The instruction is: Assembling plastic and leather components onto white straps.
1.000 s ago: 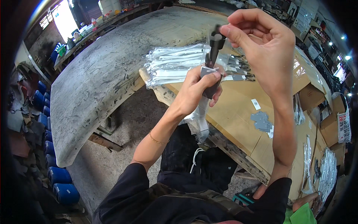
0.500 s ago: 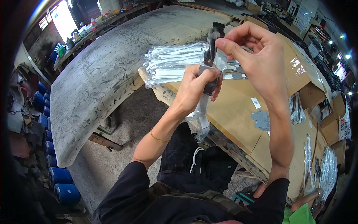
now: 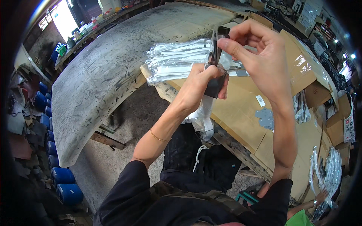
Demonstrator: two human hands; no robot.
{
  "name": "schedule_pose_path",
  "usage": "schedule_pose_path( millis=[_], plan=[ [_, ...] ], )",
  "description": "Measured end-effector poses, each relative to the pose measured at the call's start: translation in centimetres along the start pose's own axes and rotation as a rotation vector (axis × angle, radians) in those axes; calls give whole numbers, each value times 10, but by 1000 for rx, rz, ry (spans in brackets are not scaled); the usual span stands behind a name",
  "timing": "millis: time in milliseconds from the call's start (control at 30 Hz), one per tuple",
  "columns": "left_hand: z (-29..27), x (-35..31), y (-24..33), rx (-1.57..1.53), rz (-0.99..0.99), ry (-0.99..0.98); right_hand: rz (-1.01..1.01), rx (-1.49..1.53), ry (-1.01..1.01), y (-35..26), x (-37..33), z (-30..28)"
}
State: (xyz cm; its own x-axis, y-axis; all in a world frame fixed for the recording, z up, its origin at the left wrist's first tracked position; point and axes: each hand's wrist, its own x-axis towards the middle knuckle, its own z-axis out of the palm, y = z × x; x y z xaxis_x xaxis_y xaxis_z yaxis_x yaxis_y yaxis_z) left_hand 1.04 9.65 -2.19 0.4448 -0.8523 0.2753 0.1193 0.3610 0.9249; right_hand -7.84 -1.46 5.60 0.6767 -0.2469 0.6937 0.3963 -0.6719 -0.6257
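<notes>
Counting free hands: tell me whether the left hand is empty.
No, the left hand grips a dark flat part and a clear plastic bag.

Long grey scuffed concrete surface curving away on the left, cluttered bench with bottles beyond it by a bright window. Flat brown cardboard sheets spread over the work surface on the right, small grey cut-out metal pieces lying on them, white label sticker just beside. Open brown cardboard boxes further right. Blue plastic drums lined along the floor at lower left. Bundle of clear-bagged white strips at far right.
</notes>
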Motion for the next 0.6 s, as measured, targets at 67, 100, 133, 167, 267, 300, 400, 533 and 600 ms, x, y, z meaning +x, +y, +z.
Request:
schedule_pose_path(
  millis=[67, 100, 133, 167, 267, 300, 400, 533, 600],
  plan=[
    [0, 0, -1, 5, -10, 14, 8, 20, -5, 1, -1, 1],
    [1, 0, -1, 10, -18, 25, 49, 54, -6, 1, -3, 0],
    [1, 1, -2, 9, -18, 24, 89, 88, -7, 1, -3, -2],
    [1, 2, -3, -1, -6, 29, 89, 86, -7, 3, -4, -2],
    [1, 2, -4, -46, 23, 46, 93, 132, 18, 7, -4, -2],
    [1, 3, -5, -85, 43, 51, 82, 128, 10, 9, -3, -3],
    [2, 4, -4, -70, 60, 58, 42, 113, 11, 9, -1, -4],
    [1, 8, -5, -90, 87, 81, -6, 101, 19, 6, 0, -2],
    [-1, 9, -5, -23, 123, 54, -7, 95, 22, 6, 0, -1]
  ],
)
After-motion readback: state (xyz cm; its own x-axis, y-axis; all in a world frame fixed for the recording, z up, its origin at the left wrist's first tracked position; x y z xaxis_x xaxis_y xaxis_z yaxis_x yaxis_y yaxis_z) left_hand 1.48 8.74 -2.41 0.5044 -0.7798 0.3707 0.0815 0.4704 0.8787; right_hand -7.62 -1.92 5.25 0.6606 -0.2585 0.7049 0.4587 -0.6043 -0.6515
